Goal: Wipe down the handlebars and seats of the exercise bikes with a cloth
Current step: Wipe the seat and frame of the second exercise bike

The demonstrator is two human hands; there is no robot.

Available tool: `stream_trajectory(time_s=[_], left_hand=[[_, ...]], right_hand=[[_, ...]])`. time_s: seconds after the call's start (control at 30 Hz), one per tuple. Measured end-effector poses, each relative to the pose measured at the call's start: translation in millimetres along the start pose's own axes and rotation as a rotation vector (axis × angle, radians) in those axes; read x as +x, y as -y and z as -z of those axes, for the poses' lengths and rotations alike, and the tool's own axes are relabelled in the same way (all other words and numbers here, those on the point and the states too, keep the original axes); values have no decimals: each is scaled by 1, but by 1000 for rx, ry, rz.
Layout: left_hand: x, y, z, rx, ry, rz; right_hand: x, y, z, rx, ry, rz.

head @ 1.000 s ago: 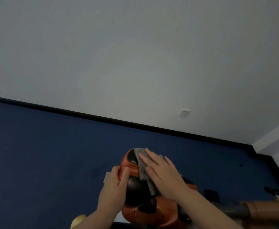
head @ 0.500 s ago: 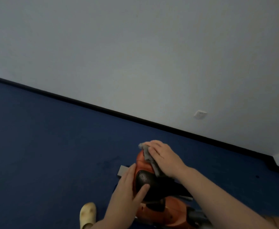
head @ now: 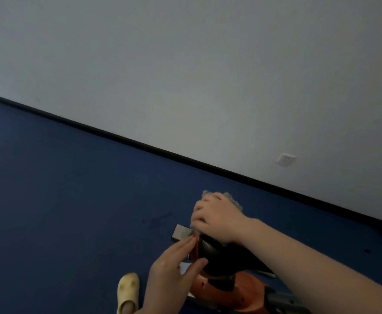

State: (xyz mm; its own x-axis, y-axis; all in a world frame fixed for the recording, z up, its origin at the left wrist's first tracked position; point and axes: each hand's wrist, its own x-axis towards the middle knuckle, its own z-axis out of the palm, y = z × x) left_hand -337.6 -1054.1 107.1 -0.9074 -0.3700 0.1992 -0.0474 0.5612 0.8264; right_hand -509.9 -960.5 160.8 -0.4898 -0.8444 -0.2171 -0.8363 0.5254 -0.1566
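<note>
Grey cloth (head: 233, 200) gripped under right hand (head: 217, 217), left hand (head: 174, 270) steadying black seat (head: 226, 257)

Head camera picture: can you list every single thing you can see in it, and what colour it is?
bike seat: 1, black with orange edge, bottom centre, under both hands
cloth: 1, grey, on the front of the seat, under the right hand
bike body: 1, orange, below the seat at the bottom edge
grey block: 1, grey, on the floor just left of the seat
floor: 1, dark blue, lower half of the picture
skirting strip: 1, black, where floor meets wall
wall: 1, white-grey, upper half
wall socket: 1, white, low on the wall at right
shoe: 1, pale yellow, on the person's foot, bottom left of the bike
left hand: 1, fingers straight against the seat's left side
right hand: 1, curled over the cloth
</note>
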Motion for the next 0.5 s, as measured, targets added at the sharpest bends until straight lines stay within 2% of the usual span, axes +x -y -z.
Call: stream_trajectory(time_s=[0.07, 0.13, 0.23, 0.3, 0.4, 0.5], left_hand=[[1, 2, 1, 20, -4, -50], [2, 3, 3, 11, -7, -68], [2, 3, 4, -50, 4, -37], [2, 3, 5, -77, 27, -26], [5, 4, 8, -97, 69, -47], [13, 6, 12, -74, 114, -82]], right_hand=[[-10, -4, -2, 86, -37, 88], [-10, -17, -1, 170, -100, 85], [-1, -22, 2, 343, -147, -232], [-5, -12, -7, 311, -199, -330], [-36, 6, -25, 184, -313, -207], [-73, 8, -34, 226, -284, -232]])
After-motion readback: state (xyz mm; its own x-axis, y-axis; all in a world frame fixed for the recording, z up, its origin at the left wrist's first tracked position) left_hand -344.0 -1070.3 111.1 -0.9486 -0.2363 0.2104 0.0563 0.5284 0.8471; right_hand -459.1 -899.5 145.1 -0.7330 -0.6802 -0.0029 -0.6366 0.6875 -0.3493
